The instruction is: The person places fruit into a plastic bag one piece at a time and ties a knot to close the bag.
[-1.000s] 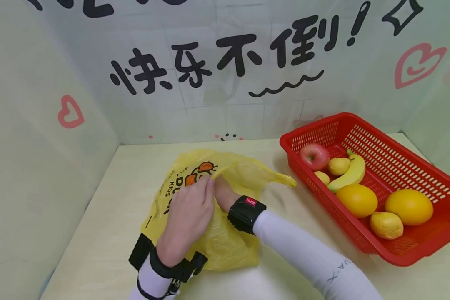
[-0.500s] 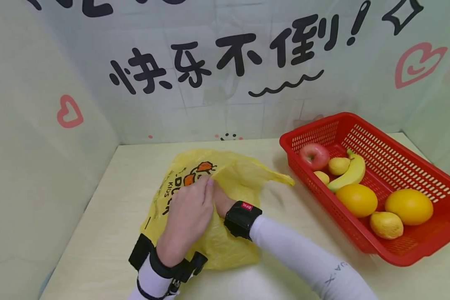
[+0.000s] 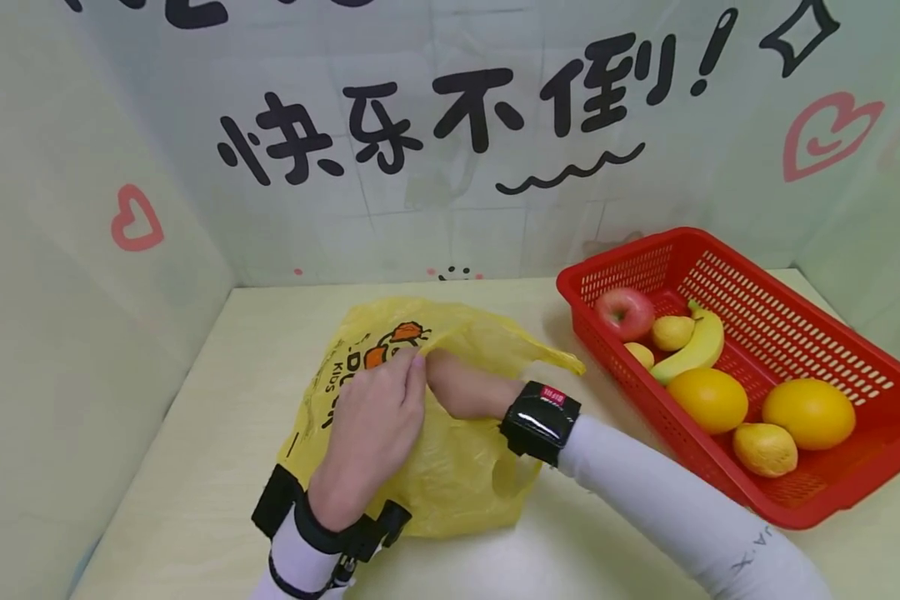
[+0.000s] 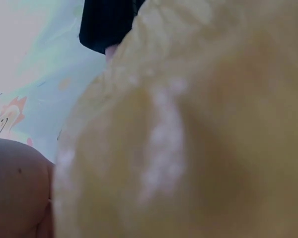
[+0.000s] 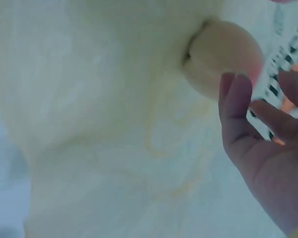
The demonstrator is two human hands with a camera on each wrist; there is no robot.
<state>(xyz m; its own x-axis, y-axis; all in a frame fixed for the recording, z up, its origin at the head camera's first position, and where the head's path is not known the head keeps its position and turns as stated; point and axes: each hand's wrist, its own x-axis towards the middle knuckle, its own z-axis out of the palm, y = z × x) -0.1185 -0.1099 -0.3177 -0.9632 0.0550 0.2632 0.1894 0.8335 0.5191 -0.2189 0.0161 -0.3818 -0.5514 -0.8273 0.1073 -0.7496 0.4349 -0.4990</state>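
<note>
A yellow plastic bag (image 3: pixel 457 492) with a cartoon print and black lettering lies on the table. My left hand (image 3: pixel 378 421) pinches the bag's rim and holds the mouth up. Inside that mouth is my right hand (image 3: pixel 461 383), its fingertips hidden by the bag in the head view. In the right wrist view, this hand's fingers are loosely bent beside a round, pinkish, peach-like fruit (image 5: pixel 223 54) in the bag. They do not wrap round it; whether a fingertip touches it I cannot tell. Blurred yellow plastic fills most of the left wrist view.
To the right stands a red slotted basket (image 3: pixel 847 350). It holds an apple (image 3: pixel 625 314), a banana (image 3: pixel 693 348), two orange-coloured round fruits (image 3: pixel 708 400) and several small yellow fruits (image 3: pixel 765 450). A printed sheet (image 3: pixel 420 233) closes off the table's back.
My right wrist has shifted right and its forearm has swung rightward, drawing the hand slightly back in the bag's mouth. My left hand keeps its hold on the rim.
</note>
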